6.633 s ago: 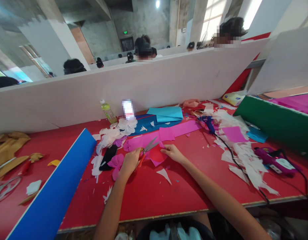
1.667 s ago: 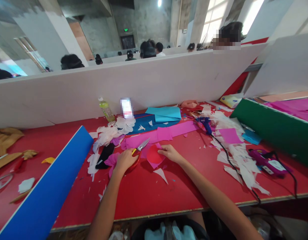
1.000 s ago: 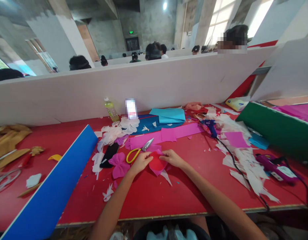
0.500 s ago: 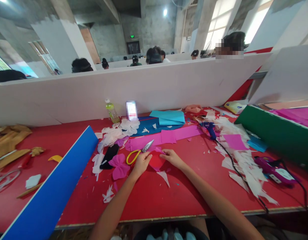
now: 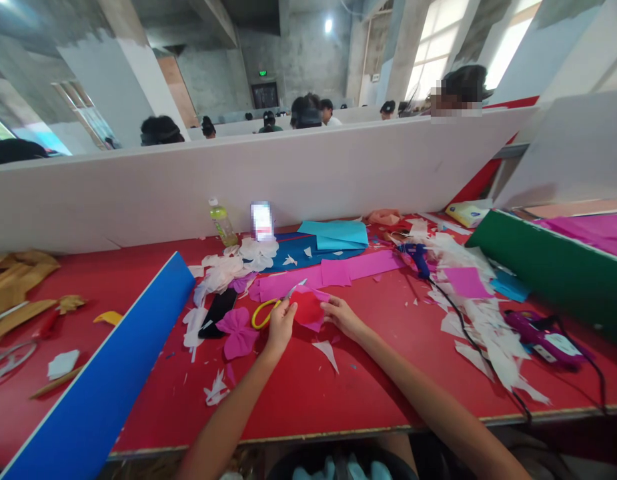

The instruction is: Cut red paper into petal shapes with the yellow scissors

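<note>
A red rounded piece [image 5: 308,308] lies against a pink sheet of paper [image 5: 315,326], whose edges show around it. My left hand [image 5: 282,327] pinches the left side of both, thumb on top. At the right edge, the closed fingers of my right hand [image 5: 342,316] grip the pink paper. Scissors with yellow handles [image 5: 261,316] lie just behind my left hand, their blades partly covered by the paper. Left of them are a magenta paper flower [image 5: 238,332] and a black flat object [image 5: 219,313]. A pale triangular scrap [image 5: 328,354] lies below the held paper.
A long pink strip [image 5: 288,283], turquoise sheets [image 5: 338,235] and white ruffled pieces [image 5: 258,252] lie behind. A blue glue gun [image 5: 417,259] with a black cord and pale scraps [image 5: 498,337] are on the right. Blue [image 5: 113,360] and green [image 5: 548,273] dividers flank the red table.
The held pink paper and red piece have tilted and risen slightly, showing more of the red face. They now cover more of the scissor blades. My right hand has opened slightly around the edge.
</note>
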### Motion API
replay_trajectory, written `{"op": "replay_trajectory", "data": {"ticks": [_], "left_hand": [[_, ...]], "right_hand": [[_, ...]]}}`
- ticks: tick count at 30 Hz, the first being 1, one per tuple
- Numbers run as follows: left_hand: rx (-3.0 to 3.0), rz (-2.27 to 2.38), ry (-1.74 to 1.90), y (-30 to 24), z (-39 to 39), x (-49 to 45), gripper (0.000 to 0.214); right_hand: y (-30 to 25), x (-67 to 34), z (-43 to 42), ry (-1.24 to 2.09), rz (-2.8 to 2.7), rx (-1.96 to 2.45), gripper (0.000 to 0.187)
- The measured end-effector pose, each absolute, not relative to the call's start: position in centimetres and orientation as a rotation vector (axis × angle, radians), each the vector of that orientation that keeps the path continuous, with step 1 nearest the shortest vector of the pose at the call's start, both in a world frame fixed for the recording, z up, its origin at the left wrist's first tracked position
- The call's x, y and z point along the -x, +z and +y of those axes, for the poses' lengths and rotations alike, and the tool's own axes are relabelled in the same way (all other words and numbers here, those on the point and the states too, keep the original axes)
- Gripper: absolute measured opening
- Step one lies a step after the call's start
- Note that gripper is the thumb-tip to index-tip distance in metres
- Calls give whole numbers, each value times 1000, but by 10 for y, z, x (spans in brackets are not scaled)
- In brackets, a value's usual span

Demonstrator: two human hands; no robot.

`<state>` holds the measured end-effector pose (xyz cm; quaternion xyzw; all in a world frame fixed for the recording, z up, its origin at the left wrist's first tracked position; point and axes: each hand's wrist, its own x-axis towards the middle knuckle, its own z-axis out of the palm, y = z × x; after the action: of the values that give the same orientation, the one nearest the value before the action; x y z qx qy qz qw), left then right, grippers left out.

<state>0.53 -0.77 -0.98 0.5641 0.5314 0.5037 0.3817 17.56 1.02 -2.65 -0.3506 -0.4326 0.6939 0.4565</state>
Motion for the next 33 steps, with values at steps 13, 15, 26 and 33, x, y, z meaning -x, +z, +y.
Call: {"op": "replay_trajectory", "data": {"ticks": [13, 15, 26, 33], "left_hand": [[-1344, 1309, 1305, -21, -9, -11, 28], [-1302, 1299, 1302, -21, -9, -12, 27], [-1095, 1137, 1191, -15, -3, -4, 25], [-1259, 1182, 1079, -13, 0, 3, 27]], "right_hand": [[-27, -174, 11, 1299, -1380, 1101, 31], [-25, -174, 10, 1267, -1399, 1138, 30], [-25, -186, 15, 1055, -1599, 1161, 28], [-18, -190, 13, 1129, -1714, 1039, 25]]}}
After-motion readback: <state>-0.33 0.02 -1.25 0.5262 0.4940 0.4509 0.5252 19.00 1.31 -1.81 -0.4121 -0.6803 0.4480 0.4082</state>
